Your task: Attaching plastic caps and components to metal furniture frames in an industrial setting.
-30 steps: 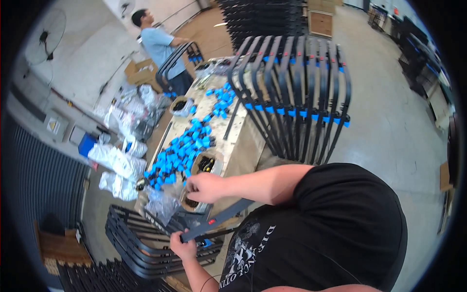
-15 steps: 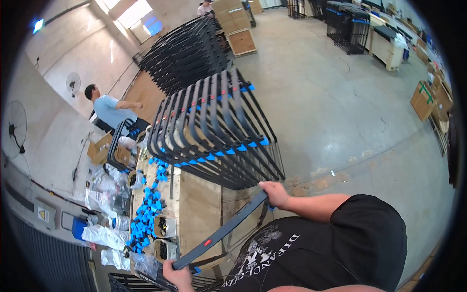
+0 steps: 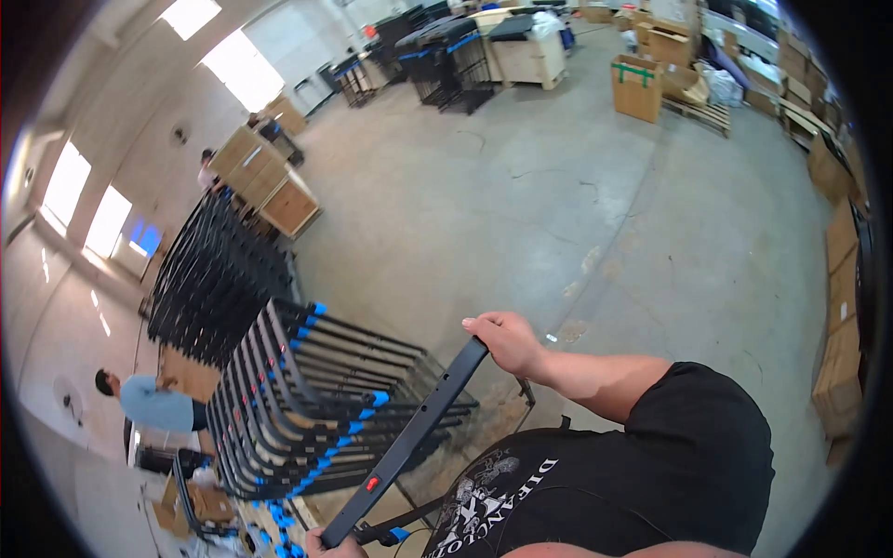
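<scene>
Crossing in front of the person's black shirt, the dark frame is held in the air on a slant, its upper end near the right side. The right hand is closed around this upper end, and the left hand is closed on the lower end, though the picture's edge cuts it and its fingers are mostly hidden. Holding both ends probably shares the weight and keeps such a long piece from turning. A red part shows on the bar's face.

Just beyond stands a row of similar frames, all facing one way, perhaps so that they nest closely and save space. Below it, a strip of wooden table is visible, with small blue pieces scattered on it.

Farther away are a tall dark stack, a wooden crate and a co-worker in light blue. The concrete floor is grey and marked; bright windows light the wall.
</scene>
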`<state>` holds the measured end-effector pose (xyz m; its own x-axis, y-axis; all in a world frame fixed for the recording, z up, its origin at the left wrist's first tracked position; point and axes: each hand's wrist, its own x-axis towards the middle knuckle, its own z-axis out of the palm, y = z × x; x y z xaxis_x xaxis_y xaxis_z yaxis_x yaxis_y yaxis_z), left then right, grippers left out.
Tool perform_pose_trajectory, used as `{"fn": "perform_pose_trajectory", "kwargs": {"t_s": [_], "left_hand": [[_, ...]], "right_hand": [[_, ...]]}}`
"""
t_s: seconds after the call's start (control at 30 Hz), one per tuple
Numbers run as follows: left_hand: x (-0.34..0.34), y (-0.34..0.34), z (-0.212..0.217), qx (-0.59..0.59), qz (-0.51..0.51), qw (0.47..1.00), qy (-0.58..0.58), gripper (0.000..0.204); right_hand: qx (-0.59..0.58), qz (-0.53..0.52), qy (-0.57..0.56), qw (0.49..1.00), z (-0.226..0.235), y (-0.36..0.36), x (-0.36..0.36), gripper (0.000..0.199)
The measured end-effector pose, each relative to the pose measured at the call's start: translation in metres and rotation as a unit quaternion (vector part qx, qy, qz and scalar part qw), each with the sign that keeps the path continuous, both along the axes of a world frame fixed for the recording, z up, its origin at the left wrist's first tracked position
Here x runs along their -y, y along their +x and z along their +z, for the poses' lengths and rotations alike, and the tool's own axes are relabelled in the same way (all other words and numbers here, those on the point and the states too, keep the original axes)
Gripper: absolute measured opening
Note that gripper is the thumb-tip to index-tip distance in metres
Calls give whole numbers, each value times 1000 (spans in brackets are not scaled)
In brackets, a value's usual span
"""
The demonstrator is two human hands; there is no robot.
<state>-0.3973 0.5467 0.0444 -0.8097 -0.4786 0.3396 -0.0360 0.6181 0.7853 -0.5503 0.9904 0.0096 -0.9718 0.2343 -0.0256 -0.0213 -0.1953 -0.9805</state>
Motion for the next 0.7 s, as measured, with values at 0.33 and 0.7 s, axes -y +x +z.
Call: {"fn": "perform_pose_trajectory", "kwargs": {"t_s": [0.33,0.7], "left_hand": [[-4,-135,-10,131,-77,988,-33,18],[21,-209,-110,-70,-28,995,60,11]], "right_hand": [[37,-82,106,990,66,-99,5,44],[18,28,207,978,73,-269,58,43]]}}
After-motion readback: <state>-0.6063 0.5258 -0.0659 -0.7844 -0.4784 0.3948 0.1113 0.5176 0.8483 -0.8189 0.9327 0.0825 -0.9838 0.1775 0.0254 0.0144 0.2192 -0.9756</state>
